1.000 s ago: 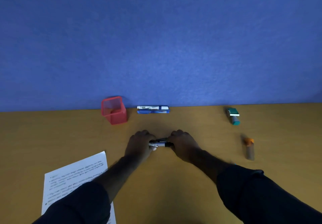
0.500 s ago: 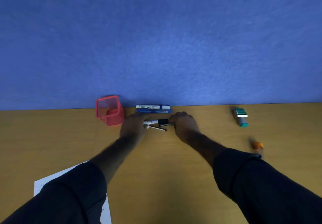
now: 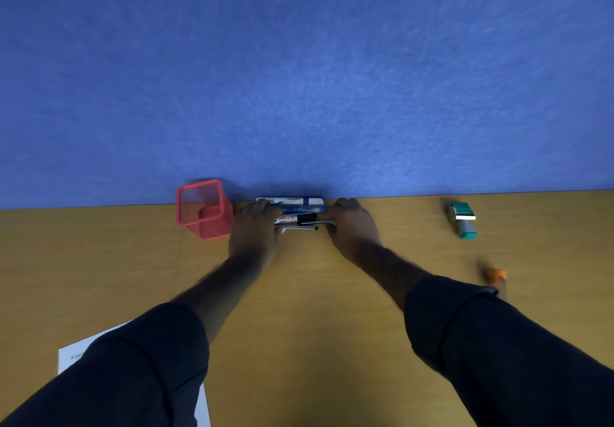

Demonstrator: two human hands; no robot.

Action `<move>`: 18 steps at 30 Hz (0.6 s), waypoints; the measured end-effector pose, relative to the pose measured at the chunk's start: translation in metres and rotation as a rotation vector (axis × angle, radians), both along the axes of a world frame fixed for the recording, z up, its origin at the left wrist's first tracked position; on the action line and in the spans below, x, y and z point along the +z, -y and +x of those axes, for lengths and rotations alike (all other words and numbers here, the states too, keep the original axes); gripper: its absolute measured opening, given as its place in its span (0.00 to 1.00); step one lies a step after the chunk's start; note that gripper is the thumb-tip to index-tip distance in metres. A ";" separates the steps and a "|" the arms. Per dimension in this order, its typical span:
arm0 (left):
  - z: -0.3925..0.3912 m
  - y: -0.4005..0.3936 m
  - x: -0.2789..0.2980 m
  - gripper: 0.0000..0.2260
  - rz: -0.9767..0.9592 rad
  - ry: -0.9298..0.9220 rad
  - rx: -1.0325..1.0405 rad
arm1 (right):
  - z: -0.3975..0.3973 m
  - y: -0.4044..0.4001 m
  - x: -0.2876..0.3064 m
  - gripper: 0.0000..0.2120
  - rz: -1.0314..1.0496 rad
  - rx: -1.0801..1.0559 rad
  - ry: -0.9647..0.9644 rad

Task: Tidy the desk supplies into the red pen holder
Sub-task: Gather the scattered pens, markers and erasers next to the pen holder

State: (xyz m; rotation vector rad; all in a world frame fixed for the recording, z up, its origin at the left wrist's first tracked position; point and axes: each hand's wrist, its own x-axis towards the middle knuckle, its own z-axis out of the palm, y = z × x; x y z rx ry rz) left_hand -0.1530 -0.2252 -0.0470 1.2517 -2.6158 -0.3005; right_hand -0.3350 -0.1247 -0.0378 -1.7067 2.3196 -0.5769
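The red mesh pen holder point(image 3: 202, 210) stands at the back of the desk against the blue wall. Just right of it, my left hand point(image 3: 254, 231) and my right hand point(image 3: 353, 229) grip the two ends of a bundle of pens point(image 3: 299, 222): a white marker with a black cap and a thin dark pen. The bundle lies level, pressed up against two blue-and-white markers point(image 3: 290, 204) that rest along the wall. How many pens my hands cover is hidden.
A teal stapler point(image 3: 462, 219) lies at the right near the wall. An orange-capped item point(image 3: 495, 275) lies nearer, partly behind my right sleeve. A printed sheet of paper point(image 3: 71, 357) shows at the lower left under my left arm.
Both hands carried the pen bundle away from me, from mid-desk to the wall beside the two blue markers. The camera tilted, so the paper slid lower in view.
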 end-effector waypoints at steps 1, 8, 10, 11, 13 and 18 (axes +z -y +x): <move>0.001 -0.001 0.001 0.16 -0.007 0.014 0.005 | -0.001 -0.004 0.001 0.13 -0.001 -0.011 -0.005; 0.006 -0.026 0.011 0.22 -0.014 0.070 -0.004 | -0.008 -0.046 0.011 0.12 0.025 -0.086 -0.005; 0.010 -0.040 0.014 0.22 0.004 0.102 -0.002 | -0.010 -0.063 0.014 0.12 0.026 -0.107 -0.005; 0.013 -0.049 0.015 0.22 0.013 0.109 0.001 | -0.012 -0.072 0.016 0.12 0.032 -0.116 -0.006; 0.021 -0.068 0.015 0.23 0.032 0.091 -0.006 | -0.014 -0.089 0.020 0.12 0.046 -0.133 -0.005; 0.041 -0.126 0.013 0.20 0.084 0.066 -0.051 | -0.019 -0.142 0.025 0.12 0.092 -0.198 -0.020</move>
